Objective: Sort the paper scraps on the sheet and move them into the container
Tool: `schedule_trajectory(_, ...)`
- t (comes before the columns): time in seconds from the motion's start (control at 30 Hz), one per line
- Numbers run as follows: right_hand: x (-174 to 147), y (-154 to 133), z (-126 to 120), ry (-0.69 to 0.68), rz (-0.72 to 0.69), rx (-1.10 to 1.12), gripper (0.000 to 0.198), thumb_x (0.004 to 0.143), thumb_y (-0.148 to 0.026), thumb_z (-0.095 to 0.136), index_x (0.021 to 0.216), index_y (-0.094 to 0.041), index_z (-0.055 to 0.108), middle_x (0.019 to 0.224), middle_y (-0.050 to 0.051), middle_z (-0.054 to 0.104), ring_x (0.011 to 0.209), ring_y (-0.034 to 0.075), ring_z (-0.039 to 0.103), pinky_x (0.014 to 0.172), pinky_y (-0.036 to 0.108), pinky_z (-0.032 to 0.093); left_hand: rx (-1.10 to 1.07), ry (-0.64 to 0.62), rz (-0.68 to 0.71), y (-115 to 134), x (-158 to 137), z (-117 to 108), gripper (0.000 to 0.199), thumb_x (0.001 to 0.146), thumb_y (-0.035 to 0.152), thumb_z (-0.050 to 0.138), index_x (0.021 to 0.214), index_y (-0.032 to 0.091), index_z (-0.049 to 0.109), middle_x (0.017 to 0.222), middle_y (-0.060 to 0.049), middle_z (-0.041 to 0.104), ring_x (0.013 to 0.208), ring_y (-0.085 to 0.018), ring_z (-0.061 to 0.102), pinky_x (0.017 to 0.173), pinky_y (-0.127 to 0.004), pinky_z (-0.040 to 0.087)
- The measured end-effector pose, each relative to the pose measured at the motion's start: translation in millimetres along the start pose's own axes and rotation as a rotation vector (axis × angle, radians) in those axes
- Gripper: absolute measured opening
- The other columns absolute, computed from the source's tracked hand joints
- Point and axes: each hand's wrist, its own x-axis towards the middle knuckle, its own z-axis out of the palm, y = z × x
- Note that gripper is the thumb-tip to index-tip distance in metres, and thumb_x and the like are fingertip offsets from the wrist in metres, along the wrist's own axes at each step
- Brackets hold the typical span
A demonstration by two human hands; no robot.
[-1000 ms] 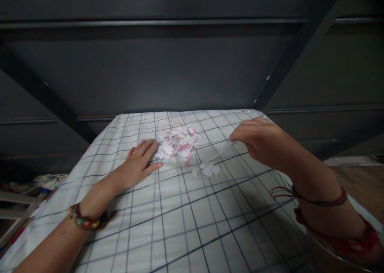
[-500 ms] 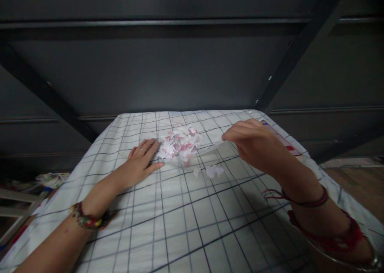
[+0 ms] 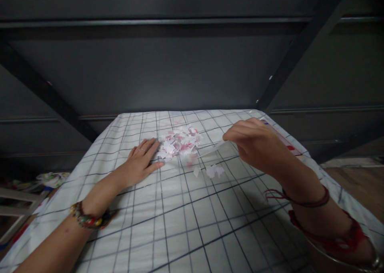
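Note:
My left hand (image 3: 141, 157) lies flat on the checked cloth, fingers spread, its fingertips at the left edge of a heap of torn paper scraps (image 3: 177, 145). The scraps are white with pink and red patches. Held in the closed fingers of my right hand (image 3: 247, 141) is a slim translucent stick (image 3: 211, 148), slanting down toward the heap. Its far end is blurred and pinkish, at the heap's near right side, so its exact kind is unclear. Just in front of it lie a few loose paper scraps (image 3: 214, 170), apart from the heap.
A white cloth with dark grid lines (image 3: 180, 225) covers the table. Partly behind my right hand, a flat pinkish item with a red mark (image 3: 289, 147) lies along the right edge. A dark panelled wall (image 3: 168, 69) stands behind. A pale slatted frame (image 3: 18, 203) is at lower left.
The stick's far end has shifted slightly to the right at the heap's near side. My right hand has barely moved, and my left hand rests in the same place.

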Motion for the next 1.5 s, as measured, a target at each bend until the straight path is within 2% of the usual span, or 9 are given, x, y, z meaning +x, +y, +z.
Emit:
schedule_trajectory(0.3, -2.8, 4.5, -1.3, -0.058, 0.008, 0.021, 0.030, 0.064, 0.007, 0.036, 0.067, -0.019, 0.051, 0.066, 0.001, 0.055, 0.068, 0.016, 0.047, 0.068, 0.030, 0.033, -0.015, 0.016, 0.011, -0.2, -0.6, 0.3, 0.077, 0.085, 0.070, 0.019, 0.144, 0.020, 0.020, 0.150, -0.012, 0.020, 0.136, -0.033, 0.016, 0.105, -0.053, 0.023)
schedule_trajectory(0.6, -2.4, 3.7, -3.3, -0.081, 0.001, 0.000, 0.030, 0.062, 0.007, 0.037, 0.067, -0.019, 0.052, 0.066, 0.000, 0.054, 0.068, 0.015, 0.047, 0.067, 0.029, 0.034, -0.015, -0.022, -0.009, 5.5, -0.3, -4.2, 0.086, 0.083, 0.073, 0.011, 0.143, 0.012, 0.023, 0.149, -0.017, 0.018, 0.136, -0.034, 0.013, 0.106, -0.054, 0.020)
schedule_trajectory(0.93, -13.1, 26.6, -7.3, -0.101, 0.010, 0.018, 0.028, 0.068, 0.002, 0.037, 0.067, -0.019, 0.056, 0.070, 0.003, 0.061, 0.070, 0.017, 0.054, 0.070, 0.031, 0.038, -0.023, -0.018, 0.004, 4.2, -1.2, -3.8, 0.085, 0.083, 0.073, 0.014, 0.143, 0.013, 0.021, 0.149, -0.017, 0.018, 0.136, -0.035, 0.013, 0.106, -0.054, 0.020)
schedule_trajectory(1.2, -14.4, 26.9, -6.6, -0.024, 0.006, 0.020, 0.028, 0.068, 0.002, 0.037, 0.065, -0.019, 0.056, 0.069, 0.003, 0.062, 0.068, 0.018, 0.055, 0.068, 0.032, 0.038, -0.023, 0.014, 0.024, -1.5, -1.1, 0.5, 0.076, 0.085, 0.070, 0.020, 0.144, 0.022, 0.019, 0.150, -0.012, 0.020, 0.136, -0.033, 0.017, 0.105, -0.053, 0.022)
schedule_trajectory(1.33, -14.0, 27.8, -6.9, -0.027, -0.005, 0.026, 0.028, 0.069, 0.002, 0.038, 0.064, -0.019, 0.056, 0.067, 0.002, 0.061, 0.065, 0.016, 0.054, 0.067, 0.031, 0.038, -0.016, 0.005, 0.016, 0.0, -1.0, -0.1, 0.078, 0.084, 0.071, 0.018, 0.144, 0.020, 0.020, 0.150, -0.013, 0.019, 0.136, -0.033, 0.015, 0.106, -0.052, 0.022)
schedule_trajectory(1.5, -11.7, 23.9, -5.6, -0.028, 0.048, -0.048, 0.027, 0.066, 0.002, 0.037, 0.066, -0.018, 0.055, 0.066, 0.004, 0.060, 0.069, 0.018, 0.053, 0.067, 0.032, 0.038, -0.015, -0.011, 0.007, 1.9, -1.3, -2.5, 0.079, 0.085, 0.071, 0.018, 0.144, 0.019, 0.019, 0.150, -0.013, 0.018, 0.136, -0.033, 0.015, 0.106, -0.052, 0.022)
